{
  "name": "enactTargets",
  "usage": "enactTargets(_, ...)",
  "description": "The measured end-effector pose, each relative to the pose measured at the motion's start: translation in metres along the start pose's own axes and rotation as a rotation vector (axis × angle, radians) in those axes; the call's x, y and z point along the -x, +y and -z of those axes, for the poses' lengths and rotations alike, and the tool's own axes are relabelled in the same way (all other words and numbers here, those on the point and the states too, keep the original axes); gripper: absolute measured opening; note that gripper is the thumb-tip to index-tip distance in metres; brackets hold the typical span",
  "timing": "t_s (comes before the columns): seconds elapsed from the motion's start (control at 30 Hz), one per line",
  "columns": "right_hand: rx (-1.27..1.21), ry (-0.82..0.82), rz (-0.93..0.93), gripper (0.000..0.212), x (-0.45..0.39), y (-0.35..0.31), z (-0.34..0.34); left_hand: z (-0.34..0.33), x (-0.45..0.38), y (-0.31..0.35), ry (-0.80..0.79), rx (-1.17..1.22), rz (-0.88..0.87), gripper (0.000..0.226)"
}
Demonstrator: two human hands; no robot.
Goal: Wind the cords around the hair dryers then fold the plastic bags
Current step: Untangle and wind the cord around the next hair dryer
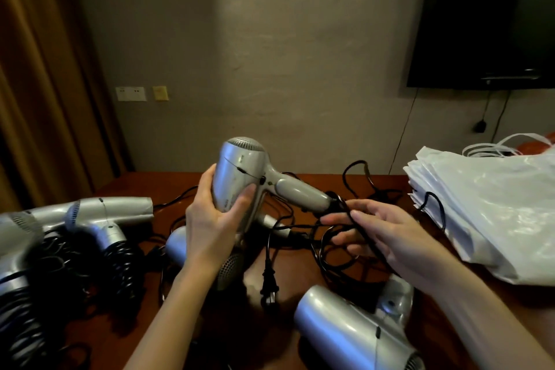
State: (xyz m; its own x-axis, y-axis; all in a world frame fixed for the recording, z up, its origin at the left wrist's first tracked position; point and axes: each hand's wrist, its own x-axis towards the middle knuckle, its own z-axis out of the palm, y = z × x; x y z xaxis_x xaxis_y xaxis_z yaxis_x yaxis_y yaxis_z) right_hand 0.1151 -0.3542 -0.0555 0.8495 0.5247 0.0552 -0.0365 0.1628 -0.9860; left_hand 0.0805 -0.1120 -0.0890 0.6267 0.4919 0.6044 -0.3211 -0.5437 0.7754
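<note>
My left hand (214, 218) grips the barrel of a silver hair dryer (240, 171), held up above the table with its handle pointing right. Its black cord (365, 237) leaves the handle's end and runs across the fingers of my right hand (387, 237), which holds it just right of the handle. The cord's plug (269, 285) hangs low in the middle. Two silver dryers with cords wound on their handles (108, 219) lie at the left. Another dryer (354, 327) lies at the front right. White plastic bags (492, 210) are stacked at the right.
A dark wooden table (444, 324) carries everything, with loose black cords (369, 186) tangled across its middle. One more dryer (177, 245) lies under my left arm. A wall-mounted TV (486, 24) hangs at the upper right, and brown curtains (39, 69) hang at the left.
</note>
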Motion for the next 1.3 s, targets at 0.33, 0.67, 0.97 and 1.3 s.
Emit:
enactTargets(0.33, 0.079, 0.05, 0.131, 0.03, -0.011, 0.03, -0.011, 0.002, -0.003, -0.009, 0.048, 0.098, 0.159, 0.079)
enactTargets(0.67, 0.155, 0.01, 0.003, 0.031, -0.006, 0.023, -0.006, -0.001, -0.006, -0.002, -0.005, 0.253, 0.23, 0.077)
enactTargets(0.97, 0.66, 0.047, 0.065, 0.059, -0.004, 0.01, 0.004, -0.01, -0.003, 0.007, -0.234, 0.449, 0.369, 0.068)
enactTargets(1.3, 0.703, -0.091, 0.286, 0.035, 0.004, -0.004, 0.032, -0.001, -0.011, 0.004, -0.394, 0.475, 0.415, 0.072)
